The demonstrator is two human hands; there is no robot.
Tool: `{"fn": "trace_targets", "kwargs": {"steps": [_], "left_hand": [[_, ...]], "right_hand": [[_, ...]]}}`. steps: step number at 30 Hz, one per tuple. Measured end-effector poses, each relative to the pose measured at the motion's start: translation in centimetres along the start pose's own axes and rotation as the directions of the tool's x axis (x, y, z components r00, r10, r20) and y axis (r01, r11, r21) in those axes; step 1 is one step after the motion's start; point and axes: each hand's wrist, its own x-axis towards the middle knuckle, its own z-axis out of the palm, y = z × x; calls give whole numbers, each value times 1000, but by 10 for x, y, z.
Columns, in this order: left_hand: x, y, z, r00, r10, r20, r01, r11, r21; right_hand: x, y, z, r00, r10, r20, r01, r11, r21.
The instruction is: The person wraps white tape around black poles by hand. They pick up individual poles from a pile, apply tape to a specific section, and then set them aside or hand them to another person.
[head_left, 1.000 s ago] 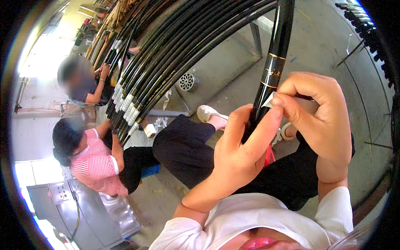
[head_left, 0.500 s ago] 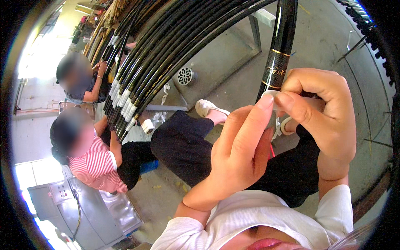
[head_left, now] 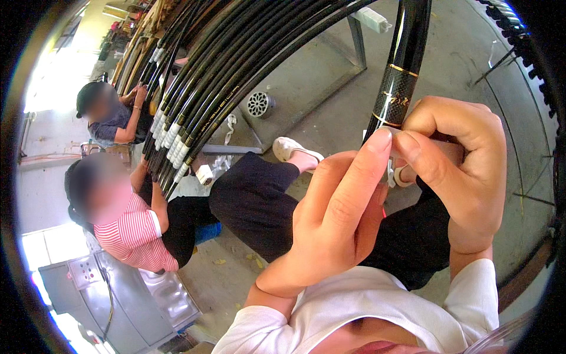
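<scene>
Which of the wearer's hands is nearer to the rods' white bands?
Left. The left hand is to the right of the white bands; the right hand is farther right, beyond the left.

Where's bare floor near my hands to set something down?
The floor between the metal frame, left cream shoe and thick black rod looks barest. Right of your right hand, thin dark bars interrupt it. Upper left is crowded with slim black rods.
</scene>
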Motion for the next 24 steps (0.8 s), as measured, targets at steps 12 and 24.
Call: {"fn": "trace_targets", "kwargs": {"steps": [12,24], "left_hand": [[-1,1,-1,1000,-14,24,16,996,-92],[-4,3,3,1000,-10,-19,8,993,-117]], "right_hand": [[-4,-2,-1,1000,8,-28,-8,1000,8],[-4,2,-4,1000,-7,-7,7,999,53]]}}
